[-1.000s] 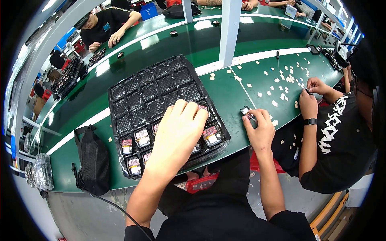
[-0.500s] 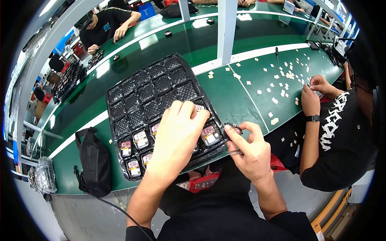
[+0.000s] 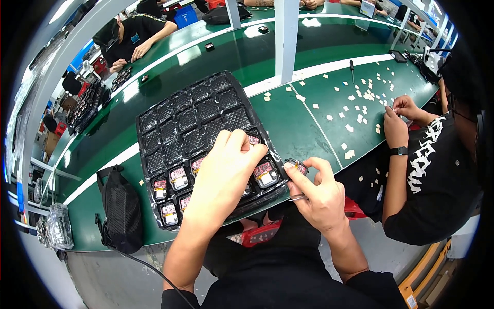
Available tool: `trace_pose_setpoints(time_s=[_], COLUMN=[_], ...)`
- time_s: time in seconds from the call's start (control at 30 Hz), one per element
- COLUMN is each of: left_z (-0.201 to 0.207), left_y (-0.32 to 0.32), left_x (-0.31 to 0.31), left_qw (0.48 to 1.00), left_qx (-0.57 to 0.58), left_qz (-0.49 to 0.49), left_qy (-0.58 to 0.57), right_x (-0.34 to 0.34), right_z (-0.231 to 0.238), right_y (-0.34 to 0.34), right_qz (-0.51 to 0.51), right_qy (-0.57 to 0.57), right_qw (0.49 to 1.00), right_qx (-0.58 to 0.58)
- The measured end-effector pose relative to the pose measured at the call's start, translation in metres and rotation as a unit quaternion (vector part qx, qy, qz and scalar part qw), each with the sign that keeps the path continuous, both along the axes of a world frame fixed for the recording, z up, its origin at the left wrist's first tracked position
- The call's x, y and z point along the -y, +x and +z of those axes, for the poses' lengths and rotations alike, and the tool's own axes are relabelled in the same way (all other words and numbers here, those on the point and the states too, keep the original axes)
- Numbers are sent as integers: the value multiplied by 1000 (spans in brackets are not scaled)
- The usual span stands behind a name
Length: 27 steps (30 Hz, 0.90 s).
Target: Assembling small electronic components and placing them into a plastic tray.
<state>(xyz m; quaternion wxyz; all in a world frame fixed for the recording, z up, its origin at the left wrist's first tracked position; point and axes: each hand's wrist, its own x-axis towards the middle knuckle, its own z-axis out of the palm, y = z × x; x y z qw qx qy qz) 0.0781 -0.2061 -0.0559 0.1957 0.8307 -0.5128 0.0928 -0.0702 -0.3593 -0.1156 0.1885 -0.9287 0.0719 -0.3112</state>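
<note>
Black-rimmed device (image 3: pixel 299 165), pinched by right hand (image 3: pixel 320 194) with metal tool (image 3: pixel 298 198), could slip if crowded; left hand (image 3: pixel 226 169) curled, contents hidden.

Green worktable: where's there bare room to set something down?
A bare patch lies between the black tray and the thin pale line, beyond the right hand. It's crowded right of that line, where pale chips lie scattered.

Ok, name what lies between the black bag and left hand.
Head view shows a green tabletop strip, then the black compartment tray with electronic modules.
</note>
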Motion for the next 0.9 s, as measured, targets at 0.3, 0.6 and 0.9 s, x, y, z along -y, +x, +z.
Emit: trace_pose_setpoints(time_s=[0.3, 0.6, 0.9], left_z=[3, -3, -16], left_y=[4, -4, -7], left_x=[-4, 3, 1], left_qw=[999, 996, 996], left_qx=[6, -35, 2], left_qz=[-22, 7, 31], left_qy=[31, -82, -88], right_x=[0, 0, -1], right_z=[-4, -4, -3], right_y=[0, 0, -4], right_qz=[6, 4, 16], right_qy=[5, 8, 24], right_qw=[1000, 1000, 1000], right_qx=[5, 13, 5])
